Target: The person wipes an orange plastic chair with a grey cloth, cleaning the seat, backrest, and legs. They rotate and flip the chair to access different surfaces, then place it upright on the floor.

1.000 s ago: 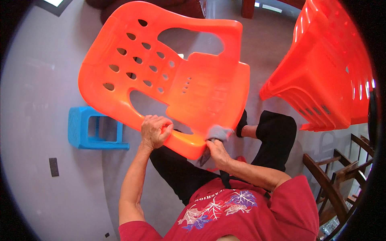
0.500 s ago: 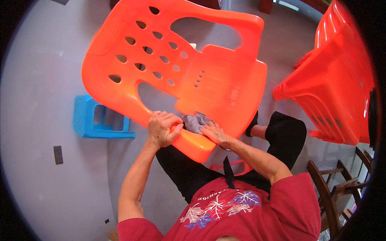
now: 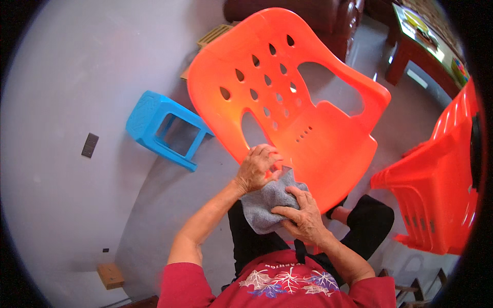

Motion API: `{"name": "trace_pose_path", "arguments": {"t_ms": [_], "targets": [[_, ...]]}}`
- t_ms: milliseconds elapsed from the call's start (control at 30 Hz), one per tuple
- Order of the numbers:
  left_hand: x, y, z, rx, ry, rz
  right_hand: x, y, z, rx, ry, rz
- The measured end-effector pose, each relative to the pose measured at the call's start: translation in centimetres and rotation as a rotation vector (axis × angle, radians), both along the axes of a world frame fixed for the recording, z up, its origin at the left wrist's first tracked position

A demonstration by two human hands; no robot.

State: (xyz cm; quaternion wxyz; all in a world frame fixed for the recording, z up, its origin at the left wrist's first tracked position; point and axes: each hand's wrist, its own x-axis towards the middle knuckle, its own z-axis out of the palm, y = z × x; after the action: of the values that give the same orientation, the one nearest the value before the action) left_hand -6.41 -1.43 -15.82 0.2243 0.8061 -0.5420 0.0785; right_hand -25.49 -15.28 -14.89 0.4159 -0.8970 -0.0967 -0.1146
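An orange plastic armchair [image 3: 328, 154] stands tilted in front of me, with drop-shaped holes in its backrest. My left hand [image 3: 259, 168] is curled over its near armrest, thumb and fingers bent round the edge, with the fingertips slightly blurred. My right hand [image 3: 304, 215] holds a grey cloth [image 3: 264, 203] against the front end of that armrest, thumb and fingers pressing on it. The spread cloth covers the armrest's end and hangs over its near side. Part of the cloth lies just under my left hand.
Left of the chair, a blue plastic stool [image 3: 167, 128] lies tipped by the wall. More orange chairs [image 3: 431, 179] are stacked at the right. Farther back are a dark brown sofa [image 3: 308, 20] and a glass-topped wooden table [image 3: 429, 56]. Low on the left wall sits a brown box [image 3: 110, 275].
My view has turned, so the chair sits farther right and lower. The cloth, bunched inside the armrest before, is now spread over its front end, with my right hand on top.
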Motion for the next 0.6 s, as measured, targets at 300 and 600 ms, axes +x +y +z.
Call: {"name": "trace_pose_path", "arguments": {"t_ms": [300,600], "targets": [[8.7,4.6,2.7,-0.997,0.489,0.771,5.9,1.2,1.5,-0.402,0.001,0.239],[11.3,6.5,5.6,-0.948,1.248,0.183,19.2,4.4,-0.6,-0.445,-0.257,0.306]]}}
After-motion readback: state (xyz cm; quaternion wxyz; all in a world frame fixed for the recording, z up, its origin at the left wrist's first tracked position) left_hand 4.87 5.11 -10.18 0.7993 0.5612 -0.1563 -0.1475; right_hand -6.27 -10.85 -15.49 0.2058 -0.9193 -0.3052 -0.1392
